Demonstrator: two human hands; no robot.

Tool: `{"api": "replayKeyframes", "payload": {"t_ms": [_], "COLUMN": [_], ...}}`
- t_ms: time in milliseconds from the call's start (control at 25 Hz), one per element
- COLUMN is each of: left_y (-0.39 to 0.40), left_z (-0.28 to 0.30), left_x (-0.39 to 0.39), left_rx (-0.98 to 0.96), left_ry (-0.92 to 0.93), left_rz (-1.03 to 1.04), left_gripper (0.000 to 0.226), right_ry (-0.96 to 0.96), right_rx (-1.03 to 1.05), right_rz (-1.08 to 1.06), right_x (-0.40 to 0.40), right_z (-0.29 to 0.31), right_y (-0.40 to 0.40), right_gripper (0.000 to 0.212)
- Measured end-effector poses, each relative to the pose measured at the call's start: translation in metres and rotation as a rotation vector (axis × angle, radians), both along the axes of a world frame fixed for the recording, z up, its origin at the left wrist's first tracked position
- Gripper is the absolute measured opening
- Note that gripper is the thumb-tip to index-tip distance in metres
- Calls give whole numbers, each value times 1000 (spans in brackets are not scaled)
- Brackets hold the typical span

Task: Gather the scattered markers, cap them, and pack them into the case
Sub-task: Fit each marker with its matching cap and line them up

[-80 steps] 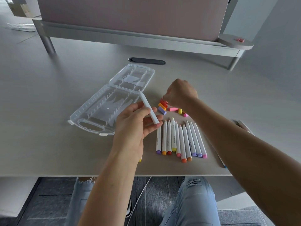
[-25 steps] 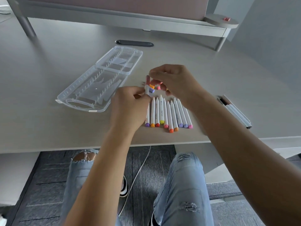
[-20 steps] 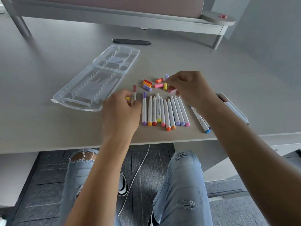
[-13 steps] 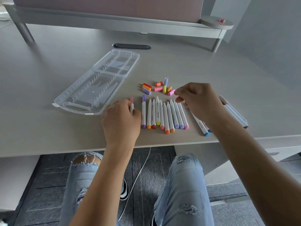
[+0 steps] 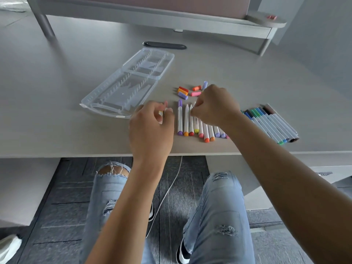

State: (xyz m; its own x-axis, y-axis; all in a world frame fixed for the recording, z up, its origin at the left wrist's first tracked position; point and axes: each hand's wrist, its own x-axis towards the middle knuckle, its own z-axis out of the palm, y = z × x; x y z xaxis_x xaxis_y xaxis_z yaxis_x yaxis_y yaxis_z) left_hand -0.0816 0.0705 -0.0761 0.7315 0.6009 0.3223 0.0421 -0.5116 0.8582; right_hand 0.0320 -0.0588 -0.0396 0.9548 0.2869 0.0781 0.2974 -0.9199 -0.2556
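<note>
A row of white markers (image 5: 198, 128) with coloured ends lies near the desk's front edge. The leftmost one has a purple cap (image 5: 180, 103) on top. My right hand (image 5: 215, 105) lies over the row's upper ends, fingers curled and pinching a marker (image 5: 192, 111) there. My left hand (image 5: 152, 126) grips a pink-capped marker (image 5: 165, 106) just left of the row. Loose caps (image 5: 187, 91) in red, orange, purple and pink lie behind the row. The clear plastic case (image 5: 129, 86) lies open and empty to the left.
A second group of markers (image 5: 272, 122) with blue, green and dark caps lies at the right by the desk edge. A dark oval grommet (image 5: 164, 45) sits behind the case. A raised shelf (image 5: 171, 18) spans the back. My knees are under the desk.
My right hand moved left from the row's right end onto the upper ends of the markers. My left hand stayed beside the row with its marker. The camera shifted, showing more markers at right.
</note>
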Motion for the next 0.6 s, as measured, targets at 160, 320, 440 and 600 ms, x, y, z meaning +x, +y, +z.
{"api": "replayKeyframes", "payload": {"t_ms": [160, 320, 440, 600], "left_y": [7, 11, 10, 0], "left_z": [4, 7, 5, 6], "left_x": [-7, -11, -11, -6], "left_rx": [-39, -48, -77, -101], "left_ry": [-23, -25, -25, -70], "left_rz": [-8, -11, -51, -124], "left_gripper": [13, 14, 14, 13], "right_ry": [-8, 1, 5, 59], "right_rx": [-169, -307, -291, 79], "right_rz": [-43, -60, -78, -195], "right_x": [1, -3, -4, -7], "right_z": [16, 23, 22, 20], "right_y": [18, 32, 34, 13], "right_gripper": [25, 24, 30, 46]}}
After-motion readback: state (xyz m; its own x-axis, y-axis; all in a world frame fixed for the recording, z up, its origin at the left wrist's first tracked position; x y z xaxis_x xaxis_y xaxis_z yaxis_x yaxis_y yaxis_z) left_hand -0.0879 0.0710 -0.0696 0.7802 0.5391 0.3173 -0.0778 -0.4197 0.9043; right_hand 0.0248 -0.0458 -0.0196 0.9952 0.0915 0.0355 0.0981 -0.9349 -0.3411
